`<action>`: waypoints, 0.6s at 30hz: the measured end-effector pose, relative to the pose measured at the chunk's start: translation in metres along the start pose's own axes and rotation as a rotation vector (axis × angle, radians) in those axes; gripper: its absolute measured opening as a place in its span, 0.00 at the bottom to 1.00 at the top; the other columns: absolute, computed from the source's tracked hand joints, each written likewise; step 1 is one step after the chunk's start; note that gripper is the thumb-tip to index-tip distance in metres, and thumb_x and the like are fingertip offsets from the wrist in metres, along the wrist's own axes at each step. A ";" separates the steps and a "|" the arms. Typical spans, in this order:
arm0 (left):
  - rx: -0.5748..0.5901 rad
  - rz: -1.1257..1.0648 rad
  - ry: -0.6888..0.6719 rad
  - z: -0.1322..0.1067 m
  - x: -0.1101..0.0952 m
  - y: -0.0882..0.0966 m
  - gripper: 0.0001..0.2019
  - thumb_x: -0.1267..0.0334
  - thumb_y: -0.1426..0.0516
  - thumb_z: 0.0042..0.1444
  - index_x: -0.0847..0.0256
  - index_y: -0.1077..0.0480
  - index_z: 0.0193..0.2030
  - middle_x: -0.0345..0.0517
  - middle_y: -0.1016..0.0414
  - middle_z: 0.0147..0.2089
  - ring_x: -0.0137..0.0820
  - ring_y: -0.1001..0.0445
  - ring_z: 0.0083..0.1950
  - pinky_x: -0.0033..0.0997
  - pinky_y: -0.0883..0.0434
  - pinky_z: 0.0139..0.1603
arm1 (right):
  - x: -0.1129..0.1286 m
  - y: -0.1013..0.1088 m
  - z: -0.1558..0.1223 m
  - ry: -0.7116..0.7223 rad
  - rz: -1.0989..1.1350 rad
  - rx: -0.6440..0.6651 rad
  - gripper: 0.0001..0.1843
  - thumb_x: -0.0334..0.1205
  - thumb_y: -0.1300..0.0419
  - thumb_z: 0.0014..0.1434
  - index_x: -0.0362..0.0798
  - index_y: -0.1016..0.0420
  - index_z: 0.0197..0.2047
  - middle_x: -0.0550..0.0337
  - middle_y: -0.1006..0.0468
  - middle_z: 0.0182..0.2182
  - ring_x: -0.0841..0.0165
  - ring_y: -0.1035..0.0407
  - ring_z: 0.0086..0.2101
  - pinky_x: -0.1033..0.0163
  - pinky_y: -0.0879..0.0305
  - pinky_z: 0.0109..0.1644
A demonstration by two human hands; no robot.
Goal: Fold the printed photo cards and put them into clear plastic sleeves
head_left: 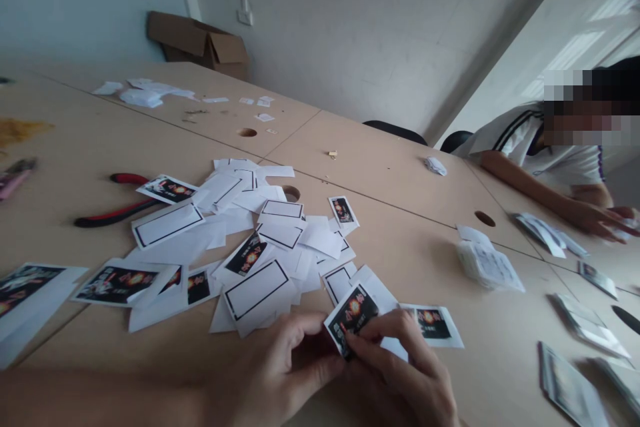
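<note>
The left hand (273, 373) and right hand (400, 367) meet closest in, at the lower middle of the frame, around a small printed card (353, 317) with a black face and a bright orange burst. The card stands tilted between them, just above the near part of the table. The left hand's fingers are curled and pressed fairly close together, with their tips at the card's lower edge. The right hand pinches the lower corner between thumb and forefinger, its other fingers lightly spread. Holding the card by its edges seems the sound way, since it leaves the printed face uncovered and unbent. Just beside the right hand lies a second printed card (433, 325) on white paper. Beyond the hands spreads a loose heap of white slips and black-outlined labels (280, 233), with red-and-black-handled pliers (115, 207) to its left. Right of the heap sits a stack of paper cards (487, 265), and farther right a co-worker's hands (595, 217) work over more sheets. Paper scraps (145, 95) lie at the far end of the tan table (395, 177), and an open cardboard box (197, 43) stands by the wall (350, 27) at upper left.
</note>
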State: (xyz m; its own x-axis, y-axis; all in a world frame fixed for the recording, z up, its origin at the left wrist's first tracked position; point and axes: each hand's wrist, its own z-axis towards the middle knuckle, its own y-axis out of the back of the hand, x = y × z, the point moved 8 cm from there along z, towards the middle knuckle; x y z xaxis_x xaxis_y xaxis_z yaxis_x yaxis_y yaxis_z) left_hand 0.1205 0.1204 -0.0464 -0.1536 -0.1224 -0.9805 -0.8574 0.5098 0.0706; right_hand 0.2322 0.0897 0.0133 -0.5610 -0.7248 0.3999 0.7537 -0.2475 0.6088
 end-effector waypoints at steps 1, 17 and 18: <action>-0.014 0.032 0.013 -0.001 0.001 0.001 0.12 0.59 0.45 0.50 0.59 0.31 0.41 0.43 0.27 0.39 0.33 0.31 0.43 0.33 0.35 0.45 | 0.000 0.000 0.000 -0.006 0.015 0.009 0.14 0.29 0.45 0.52 0.49 0.30 0.42 0.58 0.31 0.30 0.73 0.35 0.30 0.65 0.35 0.31; -0.028 0.013 -0.039 0.000 -0.004 0.000 0.07 0.62 0.45 0.49 0.60 0.30 0.34 0.40 0.27 0.34 0.29 0.31 0.38 0.28 0.34 0.41 | 0.011 0.009 0.009 0.055 -0.053 -0.131 0.05 0.27 0.42 0.48 0.45 0.28 0.30 0.59 0.29 0.24 0.73 0.36 0.24 0.65 0.37 0.29; -0.006 -0.004 -0.047 0.000 -0.005 -0.001 0.07 0.62 0.46 0.50 0.60 0.30 0.34 0.40 0.27 0.34 0.29 0.31 0.38 0.27 0.34 0.41 | 0.012 0.008 0.009 0.064 -0.057 -0.114 0.05 0.27 0.42 0.48 0.45 0.28 0.30 0.60 0.28 0.24 0.74 0.36 0.25 0.64 0.36 0.30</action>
State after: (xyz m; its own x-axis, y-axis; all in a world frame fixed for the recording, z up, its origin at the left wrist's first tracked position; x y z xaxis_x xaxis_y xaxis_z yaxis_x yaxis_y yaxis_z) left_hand 0.1223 0.1205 -0.0414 -0.1268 -0.0848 -0.9883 -0.8609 0.5044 0.0672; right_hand 0.2285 0.0854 0.0292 -0.5837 -0.7461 0.3202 0.7573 -0.3580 0.5462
